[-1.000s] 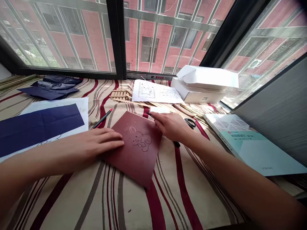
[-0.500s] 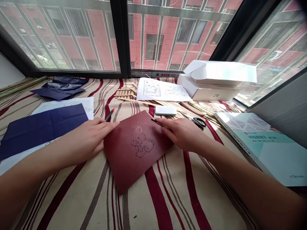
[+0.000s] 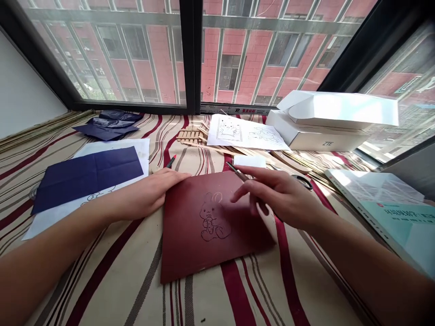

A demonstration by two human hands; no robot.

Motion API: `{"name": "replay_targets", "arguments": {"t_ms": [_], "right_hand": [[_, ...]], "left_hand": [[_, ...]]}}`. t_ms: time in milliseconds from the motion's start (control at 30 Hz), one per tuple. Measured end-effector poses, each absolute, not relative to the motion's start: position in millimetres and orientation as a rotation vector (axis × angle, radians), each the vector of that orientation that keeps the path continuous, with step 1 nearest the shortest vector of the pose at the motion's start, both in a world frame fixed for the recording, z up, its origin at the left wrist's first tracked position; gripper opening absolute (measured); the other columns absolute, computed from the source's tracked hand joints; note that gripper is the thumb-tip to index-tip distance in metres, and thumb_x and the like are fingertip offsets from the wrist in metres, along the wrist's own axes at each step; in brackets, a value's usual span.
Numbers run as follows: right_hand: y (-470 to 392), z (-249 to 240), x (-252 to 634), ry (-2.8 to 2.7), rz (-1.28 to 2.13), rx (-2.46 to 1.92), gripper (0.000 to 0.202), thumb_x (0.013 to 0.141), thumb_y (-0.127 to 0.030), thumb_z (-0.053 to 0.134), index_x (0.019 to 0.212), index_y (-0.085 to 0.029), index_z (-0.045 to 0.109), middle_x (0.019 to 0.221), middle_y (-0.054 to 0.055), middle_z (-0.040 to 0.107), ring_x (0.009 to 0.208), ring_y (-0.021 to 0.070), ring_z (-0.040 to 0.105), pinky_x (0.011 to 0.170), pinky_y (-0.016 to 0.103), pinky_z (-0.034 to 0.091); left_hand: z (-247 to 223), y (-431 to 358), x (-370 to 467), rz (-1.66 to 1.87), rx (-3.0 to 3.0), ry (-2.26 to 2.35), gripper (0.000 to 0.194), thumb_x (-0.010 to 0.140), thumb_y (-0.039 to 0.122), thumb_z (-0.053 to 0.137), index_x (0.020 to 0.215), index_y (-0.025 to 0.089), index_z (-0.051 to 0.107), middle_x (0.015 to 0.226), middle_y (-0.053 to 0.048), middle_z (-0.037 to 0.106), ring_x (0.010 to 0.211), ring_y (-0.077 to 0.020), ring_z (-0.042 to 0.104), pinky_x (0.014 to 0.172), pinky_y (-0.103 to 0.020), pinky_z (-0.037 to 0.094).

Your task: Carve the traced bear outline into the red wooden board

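Observation:
A dark red square board point(image 3: 190, 258) lies rotated on the striped cloth, bearing a line drawing of a bunny-like animal point(image 3: 214, 222); one ear shows pale lines. My left hand point(image 3: 149, 192) lies with its fingers stretched flat over the board's upper left corner; its thumb is mostly hidden. Above the board's right half, my right hand point(image 3: 278, 192) is closed around a slim, dark, pen-like tool point(image 3: 239, 172), whose end points up and to the left, away from the drawing. A black pen with a red tip point(image 3: 171, 160) lies just beyond my left hand.
At left, dark blue sheets point(image 3: 91, 176) lie on white paper point(image 3: 142, 158). Printed drawings point(image 3: 248, 133) and wooden sticks point(image 3: 190, 136) are at the back, near a white box point(image 3: 326, 140). A white block point(image 3: 249, 161), scissors point(image 3: 303, 182) and a book point(image 3: 384, 203) lie on the right.
The board has turned clockwise, so the drawing now stands more upright. My right hand has come off its edge and lifted over it with the tool. The whole view has shifted left.

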State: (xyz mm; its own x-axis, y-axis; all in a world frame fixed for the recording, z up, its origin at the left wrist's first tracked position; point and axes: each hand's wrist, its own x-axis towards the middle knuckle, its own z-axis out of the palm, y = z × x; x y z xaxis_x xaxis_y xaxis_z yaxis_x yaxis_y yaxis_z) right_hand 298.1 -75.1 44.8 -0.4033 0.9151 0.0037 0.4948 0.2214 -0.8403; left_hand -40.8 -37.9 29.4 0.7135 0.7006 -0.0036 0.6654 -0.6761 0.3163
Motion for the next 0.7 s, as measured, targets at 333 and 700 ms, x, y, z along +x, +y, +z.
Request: {"name": "replay_targets", "arguments": {"t_ms": [333, 700], "right_hand": [[-59.7, 26.2, 291.8, -2.159, 0.806, -1.218, 0.045, 0.107, -0.037, 0.053, 0.144, -0.025, 0.074, 0.13, 0.007, 0.084, 0.072, 0.0188, 0.077, 0.07, 0.033, 0.061], [-33.4, 23.6, 355.3, -2.357, -0.045, -1.821, 0.071, 0.101, -0.015, 0.045, 0.173, -0.011, 0.042, 0.142, 0.023, 0.074, 0.118, 0.0392, 0.074, 0.093, 0.049, 0.059]], "left_hand": [[-1.0, -30.7, -43.2, 0.429, 2.771, 1.164, 0.062, 0.098, 0.015, 0.042, 0.159, 0.016, 0.051, 0.148, -0.016, 0.066, 0.142, -0.0345, 0.057, 0.122, -0.057, 0.049], [-9.0, -34.2, -42.1, 0.489, 2.897, 1.308, 0.049, 0.113, 0.046, 0.033, 0.139, 0.019, 0.065, 0.129, -0.014, 0.071, 0.121, -0.0336, 0.067, 0.108, -0.048, 0.055]]}}
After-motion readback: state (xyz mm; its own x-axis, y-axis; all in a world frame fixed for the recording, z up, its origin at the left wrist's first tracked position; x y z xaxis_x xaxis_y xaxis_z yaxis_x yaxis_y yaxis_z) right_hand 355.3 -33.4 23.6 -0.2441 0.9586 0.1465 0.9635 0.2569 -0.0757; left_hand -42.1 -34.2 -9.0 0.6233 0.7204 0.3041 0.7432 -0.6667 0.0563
